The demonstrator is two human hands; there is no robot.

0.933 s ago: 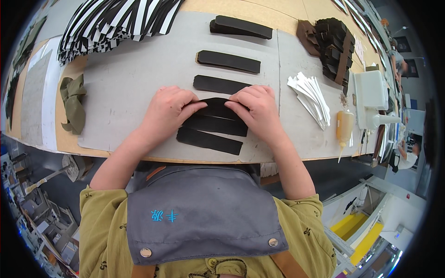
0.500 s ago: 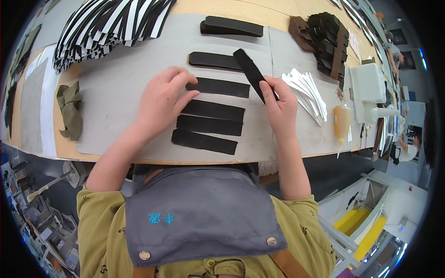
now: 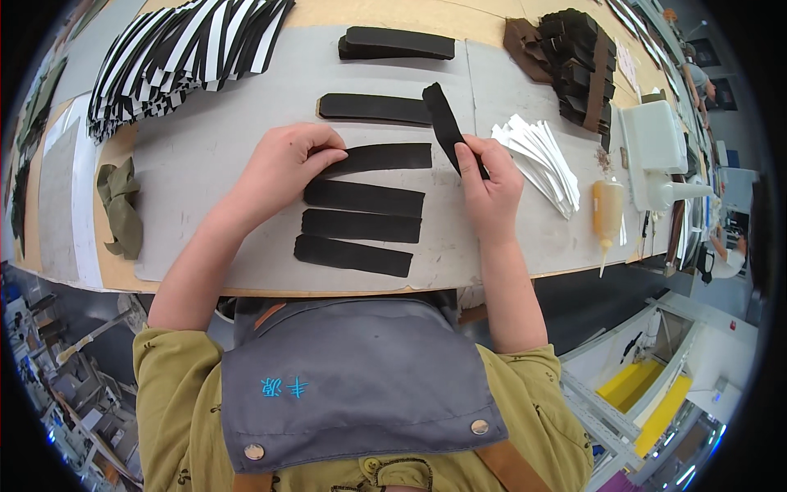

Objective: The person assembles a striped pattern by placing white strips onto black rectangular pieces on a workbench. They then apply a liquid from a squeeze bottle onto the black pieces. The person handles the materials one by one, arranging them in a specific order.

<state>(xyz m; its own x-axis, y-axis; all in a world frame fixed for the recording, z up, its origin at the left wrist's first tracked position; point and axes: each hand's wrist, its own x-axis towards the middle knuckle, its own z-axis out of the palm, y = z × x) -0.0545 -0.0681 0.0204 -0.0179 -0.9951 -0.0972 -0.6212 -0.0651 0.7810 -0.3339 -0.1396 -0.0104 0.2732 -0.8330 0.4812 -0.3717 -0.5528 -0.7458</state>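
Note:
My left hand (image 3: 293, 164) pinches the left end of a flat black strip (image 3: 385, 157) between thumb and fingertips. Below that strip, several more black strips (image 3: 365, 198) lie in a rough column on the grey work sheet (image 3: 213, 189). In my right hand (image 3: 490, 180) another black strip (image 3: 443, 119) is gripped near its lower end, tilted with its upper end away from me. A small stack of black strips (image 3: 373, 108) lies just beyond the pinched one. Farther back sits a second black stack (image 3: 398, 43).
White strips (image 3: 541, 168) are fanned out right of my right hand. Beyond them stand a bottle of amber liquid (image 3: 607, 213), a white container (image 3: 656, 135) and a dark brown bundle (image 3: 578, 70). Black-and-white strips (image 3: 188, 57) fill the far left, above an olive cloth knot (image 3: 120, 205).
My left fingers have closed on the end of the strip, whose left end now looks slightly raised. The strip in my right hand has turned more upright.

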